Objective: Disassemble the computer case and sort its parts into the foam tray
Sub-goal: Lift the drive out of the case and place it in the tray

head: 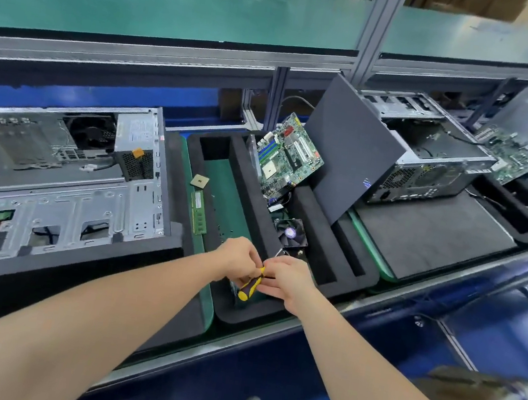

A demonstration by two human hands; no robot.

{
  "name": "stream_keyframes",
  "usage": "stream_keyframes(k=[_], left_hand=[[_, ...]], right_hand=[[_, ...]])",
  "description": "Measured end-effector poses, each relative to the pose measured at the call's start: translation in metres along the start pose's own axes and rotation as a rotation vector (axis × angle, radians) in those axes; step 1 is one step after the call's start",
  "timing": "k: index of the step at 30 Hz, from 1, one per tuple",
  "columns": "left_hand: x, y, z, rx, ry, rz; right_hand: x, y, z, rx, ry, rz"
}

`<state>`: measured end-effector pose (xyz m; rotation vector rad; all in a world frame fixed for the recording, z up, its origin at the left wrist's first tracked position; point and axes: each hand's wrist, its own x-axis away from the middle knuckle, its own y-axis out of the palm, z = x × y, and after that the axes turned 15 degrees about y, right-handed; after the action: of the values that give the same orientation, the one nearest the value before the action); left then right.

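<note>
Both hands meet over the front end of the foam tray (248, 177). The left hand (237, 258) and right hand (288, 283) have their fingers curled in on a yellow-and-black screwdriver (249, 286), with the handle's butt pointing back toward the person. The fingertips crowd the shaft end, perhaps to pick off a loosened screw above the tray so it drops there, though the tip itself is hidden.

The computer case (58, 172) lies open on its side to the left of the tray, giving access to its inside. In the tray, the motherboard (290, 156) stands on edge in a slot. A processor chip (200, 180) and a memory stick (198, 213) lie flat in the green-floored compartment. A fan (291, 233) sits in the next channel. A side panel (346, 150) leans up at the tray's right.
</note>
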<state>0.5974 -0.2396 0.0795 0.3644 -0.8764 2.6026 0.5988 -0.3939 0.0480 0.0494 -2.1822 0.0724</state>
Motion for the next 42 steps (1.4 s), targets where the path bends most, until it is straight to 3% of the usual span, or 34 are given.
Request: stream_keyframes(k=[5, 15, 21, 26, 31, 35, 39, 42], left_hand=[[0.010, 0.002, -0.010, -0.066, 0.007, -0.046], [0.013, -0.004, -0.013, -0.190, 0.024, -0.067], [0.007, -0.028, 0.007, -0.309, 0.111, 0.106], [0.018, -0.070, 0.032, -0.214, 0.227, 0.422], [0.055, -0.123, 0.038, -0.249, 0.360, 0.771], [0.098, -0.162, 0.008, -0.344, 0.258, 1.027], [0.146, -0.191, -0.050, -0.563, -0.020, 1.058], [0.175, -0.198, -0.097, -0.655, -0.146, 0.960]], right_hand=[[0.004, 0.006, 0.013, 0.117, -0.029, 0.026], [0.005, 0.005, 0.001, 0.441, -0.124, 0.302], [0.004, 0.015, -0.029, 0.544, -0.231, 0.404], [0.017, 0.051, -0.068, 0.503, -0.412, 0.383], [0.052, 0.112, -0.111, 0.464, -0.771, 0.287], [0.076, 0.174, -0.133, 0.612, -1.080, 0.121], [0.084, 0.232, -0.136, 0.987, -1.242, -0.133], [0.078, 0.259, -0.129, 1.213, -1.210, -0.157]])
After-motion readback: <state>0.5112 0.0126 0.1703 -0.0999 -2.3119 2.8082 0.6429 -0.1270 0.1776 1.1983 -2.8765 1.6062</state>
